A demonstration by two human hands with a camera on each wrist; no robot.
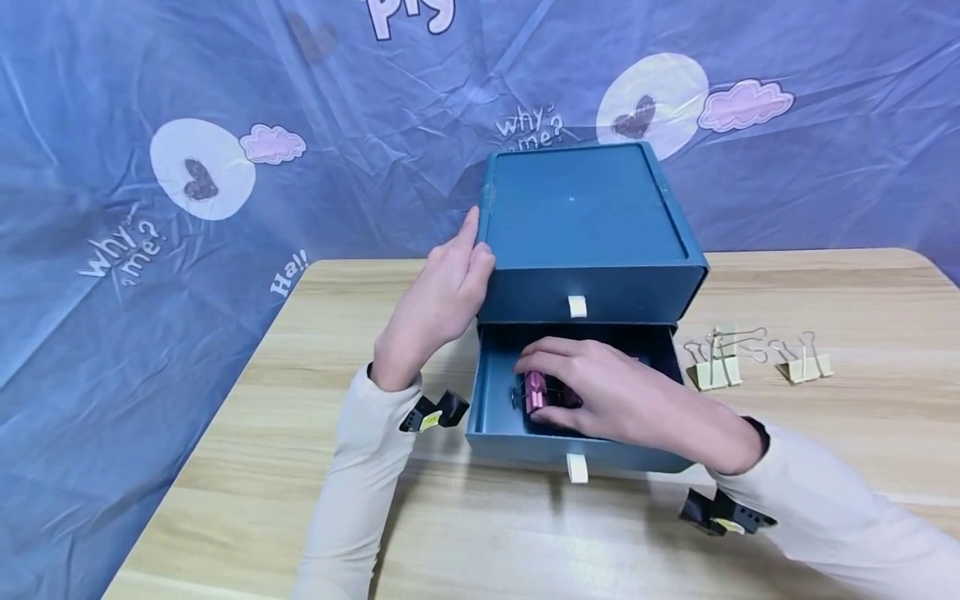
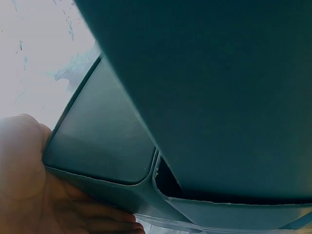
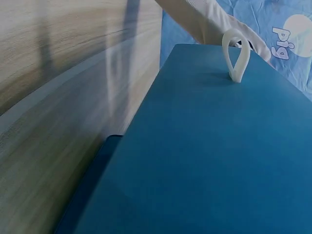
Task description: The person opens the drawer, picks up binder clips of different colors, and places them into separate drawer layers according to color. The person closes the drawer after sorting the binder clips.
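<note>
I see a pale wooden table (image 1: 525,542), and behind it a creased blue cloth (image 1: 375,158) printed with pink clouds (image 1: 745,106).

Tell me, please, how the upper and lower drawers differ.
The upper drawer is shut; the lower drawer is pulled open. The right hand grips a pink clip inside the lower drawer; the upper drawer's inside is hidden. Both are blue with a pale tab.

Head view looks down from before the drawer box (image 1: 588,208); close up, left-wrist view faces its side, right-wrist view its lower tab (image 3: 236,66), shared with head view.
</note>
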